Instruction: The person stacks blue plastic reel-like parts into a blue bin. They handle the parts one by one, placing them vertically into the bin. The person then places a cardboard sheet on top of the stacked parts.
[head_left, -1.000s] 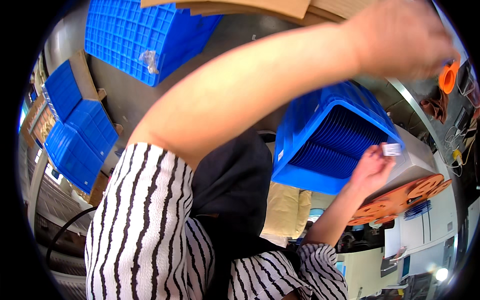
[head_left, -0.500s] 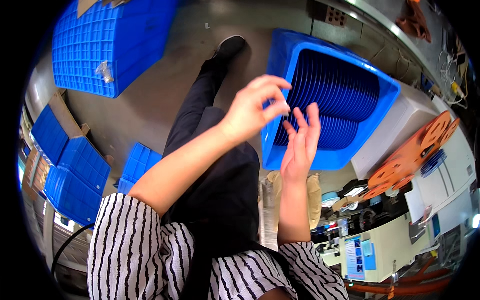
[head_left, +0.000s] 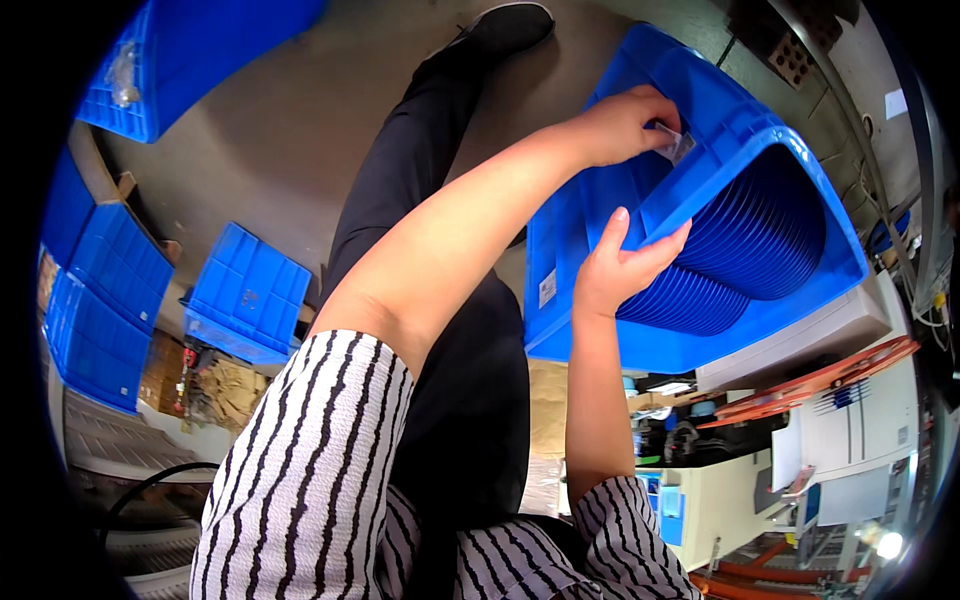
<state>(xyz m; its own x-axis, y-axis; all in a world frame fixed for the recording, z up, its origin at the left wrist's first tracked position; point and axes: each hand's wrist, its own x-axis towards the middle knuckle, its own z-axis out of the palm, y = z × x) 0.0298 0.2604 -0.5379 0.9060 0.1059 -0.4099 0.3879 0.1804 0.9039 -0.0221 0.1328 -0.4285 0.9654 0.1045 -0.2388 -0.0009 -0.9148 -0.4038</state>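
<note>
A blue plastic bin (head_left: 690,70) stands in front of me, with two rows of thin dark-blue discs (head_left: 770,230) on edge inside it. My left hand (head_left: 632,128) is at the bin's outer side wall. Its thumb and fingers pinch a small clear-and-white label-like piece (head_left: 678,146) against that wall, below the rim. Nearer to me, my right hand (head_left: 625,275) has its thumb and fingers apart and is beside the near part of the same rim. Some of its fingers are hidden, and I see nothing held in it.
Another blue crate (head_left: 215,60) is at the far left, with blue bins (head_left: 110,260) stacked below it and one blue bin (head_left: 245,290) near my leg. Orange reels (head_left: 815,385) and a pale worktable (head_left: 735,505) are on the right. My shoe (head_left: 510,30) is on the floor ahead.
My left hand has moved from above the bin's opening to its outer wall, carrying the small piece. My right hand has moved nearer the rim. The bin appears tilted and closer.
</note>
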